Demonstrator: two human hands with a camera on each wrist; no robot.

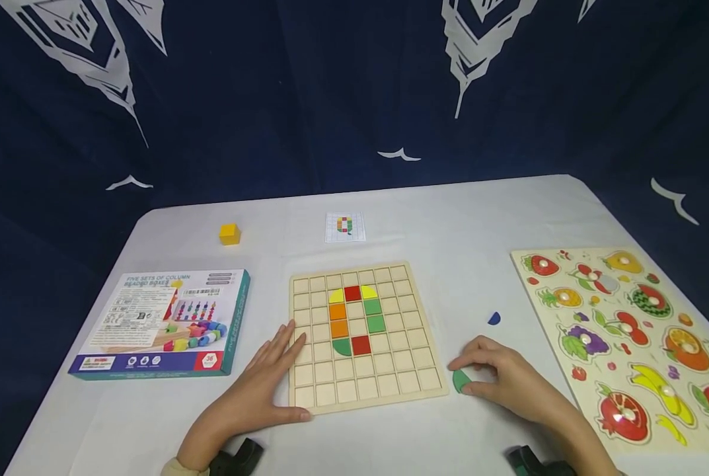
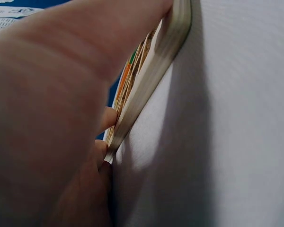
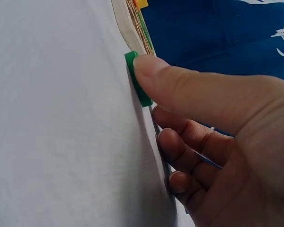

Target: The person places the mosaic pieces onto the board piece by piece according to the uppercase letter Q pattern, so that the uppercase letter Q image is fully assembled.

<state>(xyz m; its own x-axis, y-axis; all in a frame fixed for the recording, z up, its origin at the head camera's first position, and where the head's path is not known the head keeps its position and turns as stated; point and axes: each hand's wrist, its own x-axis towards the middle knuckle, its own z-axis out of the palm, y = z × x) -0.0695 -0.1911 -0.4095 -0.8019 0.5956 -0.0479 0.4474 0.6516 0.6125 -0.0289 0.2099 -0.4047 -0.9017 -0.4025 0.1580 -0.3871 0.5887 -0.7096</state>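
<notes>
A wooden grid board (image 1: pixel 312 391) lies on the table, with red, yellow, orange and green pieces forming a ring in its squares. My left hand (image 1: pixel 261 387) rests against its left side, fingers stretched along the edge and thumb by the near left corner. In the left wrist view the board's side (image 2: pixel 144 87) runs between thumb and fingertips. Right of the board, my right hand (image 1: pixel 505 377) pinches a green rounded piece (image 1: pixel 461 381) between thumb and forefinger, low at the tabletop. The right wrist view shows this green piece (image 3: pixel 138 80) on edge, the other fingers curled behind.
A small blue piece (image 1: pixel 494 318) lies beyond the right hand. The fruit puzzle board (image 1: pixel 580 314) covers the right side, and a bead-set box (image 1: pixel 164 324) lies left. Farther back are a yellow cube (image 1: pixel 230 234) and a pattern card (image 1: pixel 345 227).
</notes>
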